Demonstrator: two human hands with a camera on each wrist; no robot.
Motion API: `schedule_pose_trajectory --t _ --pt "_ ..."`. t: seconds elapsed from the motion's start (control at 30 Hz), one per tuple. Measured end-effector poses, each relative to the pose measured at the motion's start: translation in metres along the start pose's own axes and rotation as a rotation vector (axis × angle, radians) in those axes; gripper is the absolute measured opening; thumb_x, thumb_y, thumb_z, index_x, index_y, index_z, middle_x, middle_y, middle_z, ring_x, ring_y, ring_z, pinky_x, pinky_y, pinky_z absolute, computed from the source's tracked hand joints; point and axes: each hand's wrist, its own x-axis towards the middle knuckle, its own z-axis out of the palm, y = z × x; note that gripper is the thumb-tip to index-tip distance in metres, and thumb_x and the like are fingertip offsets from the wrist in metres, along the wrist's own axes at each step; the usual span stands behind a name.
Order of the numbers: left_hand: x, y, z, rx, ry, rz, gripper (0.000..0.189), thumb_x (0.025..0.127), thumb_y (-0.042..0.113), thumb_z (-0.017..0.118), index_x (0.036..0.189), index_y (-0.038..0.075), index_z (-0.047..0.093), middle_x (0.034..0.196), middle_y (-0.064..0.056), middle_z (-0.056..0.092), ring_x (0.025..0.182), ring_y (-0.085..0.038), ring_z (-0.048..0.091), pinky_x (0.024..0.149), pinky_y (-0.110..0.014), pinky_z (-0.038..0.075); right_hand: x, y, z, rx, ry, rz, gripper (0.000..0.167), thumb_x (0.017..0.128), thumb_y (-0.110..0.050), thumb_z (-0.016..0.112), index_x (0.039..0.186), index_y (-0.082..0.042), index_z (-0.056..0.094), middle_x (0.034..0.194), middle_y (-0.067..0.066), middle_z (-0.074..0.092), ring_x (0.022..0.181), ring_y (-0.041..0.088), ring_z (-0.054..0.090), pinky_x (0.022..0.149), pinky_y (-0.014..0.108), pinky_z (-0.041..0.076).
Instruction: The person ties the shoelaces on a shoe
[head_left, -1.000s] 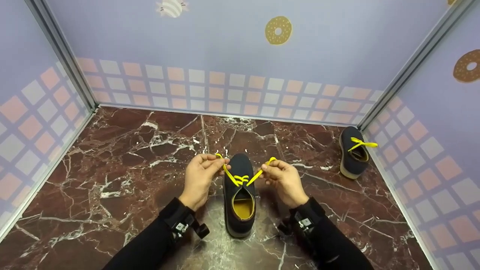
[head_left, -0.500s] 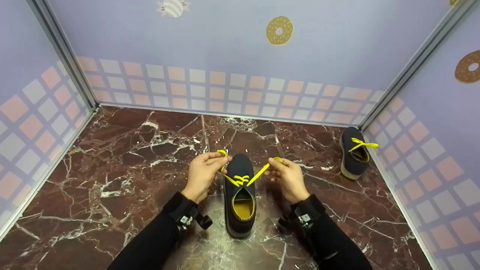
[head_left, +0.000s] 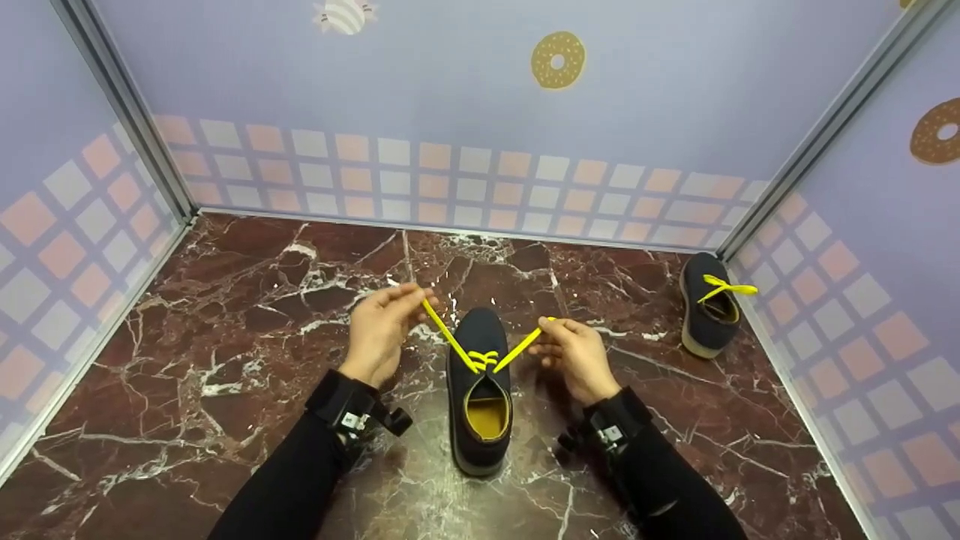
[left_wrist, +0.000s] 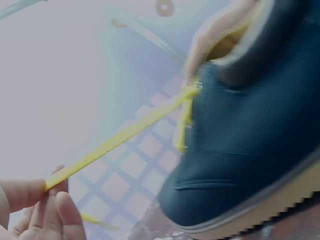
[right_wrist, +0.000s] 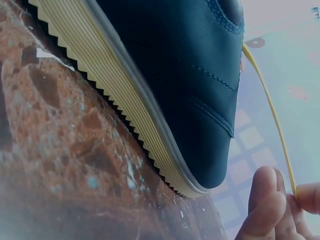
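A dark shoe (head_left: 480,442) with a yellow lining stands on the floor between my hands, toe pointing away. Its yellow lace crosses over the tongue, and both ends come out from the top eyelets. My left hand (head_left: 379,330) pinches the left lace end (left_wrist: 115,142) between thumb and fingers, up and out to the left of the toe; a short tail hangs past the fingers in the left wrist view. On the other side, my right hand (head_left: 577,356) pinches the right lace end (right_wrist: 272,107) between thumb and index finger. Both ends run fairly straight from the shoe.
A second dark shoe (head_left: 709,330), its yellow lace tied in a bow, stands by the right wall near the back corner. Pale purple panels (head_left: 450,90) with printed squares enclose the brown marbled floor (head_left: 262,337) at the back and sides.
My left hand drew in close to the toe, then moved out to the left and away, pulling its lace end straight. The right hand shifted slightly. Both shoes stayed in place.
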Motion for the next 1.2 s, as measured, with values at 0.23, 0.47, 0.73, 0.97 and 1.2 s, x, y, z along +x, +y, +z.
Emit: schedule_pose_trajectory --t 0.23,0.47,0.73,0.97,1.2 --pt "0.002 0.010 -0.003 -0.101 0.015 0.037 0.026 0.104 -0.005 0.074 0.128 -0.006 0.064 0.115 -0.016 0.082 0.102 -0.029 0.081 0.083 -0.029 0.066 -0.002 -0.005 0.001 0.027 -0.023 -0.044 0.015 0.106 -0.012 0.075 0.094 -0.003 0.072 0.087 0.011 0.076 0.070 0.022 0.075 0.054 0.024 0.055" --pt "-0.003 0.017 0.002 -0.107 -0.010 0.007 0.015 0.104 -0.006 0.073 0.118 -0.001 0.076 0.108 -0.013 0.083 0.096 -0.024 0.081 0.089 -0.032 0.066 -0.003 -0.017 0.003 0.036 -0.037 -0.135 0.013 0.106 -0.009 0.075 0.095 -0.003 0.070 0.089 0.013 0.078 0.071 0.021 0.075 0.054 0.023 0.054" --pt "-0.007 0.023 0.009 -0.119 -0.041 -0.016 0.011 0.111 -0.001 0.064 0.121 -0.004 0.064 0.104 -0.013 0.081 0.093 -0.024 0.080 0.097 -0.040 0.065 -0.002 -0.031 0.005 0.076 -0.047 -0.190 0.013 0.105 -0.006 0.075 0.095 -0.001 0.069 0.083 0.014 0.073 0.069 0.020 0.074 0.054 0.024 0.056" --pt "-0.009 0.026 0.013 -0.101 -0.062 0.003 0.014 0.110 -0.002 0.065 0.123 -0.003 0.069 0.107 -0.015 0.081 0.096 -0.024 0.081 0.108 -0.049 0.061 0.002 -0.039 0.005 0.065 -0.056 -0.230 0.007 0.104 -0.003 0.075 0.100 0.002 0.072 0.085 0.014 0.075 0.070 0.020 0.073 0.056 0.023 0.057" --pt "-0.011 0.026 0.022 -0.022 -0.116 0.053 0.009 0.109 0.002 0.069 0.113 -0.005 0.074 0.096 -0.016 0.079 0.079 -0.021 0.078 0.086 -0.040 0.068 0.005 -0.048 0.009 0.010 -0.111 -0.284 0.006 0.105 -0.001 0.073 0.100 0.001 0.073 0.084 0.011 0.075 0.068 0.017 0.070 0.054 0.023 0.057"
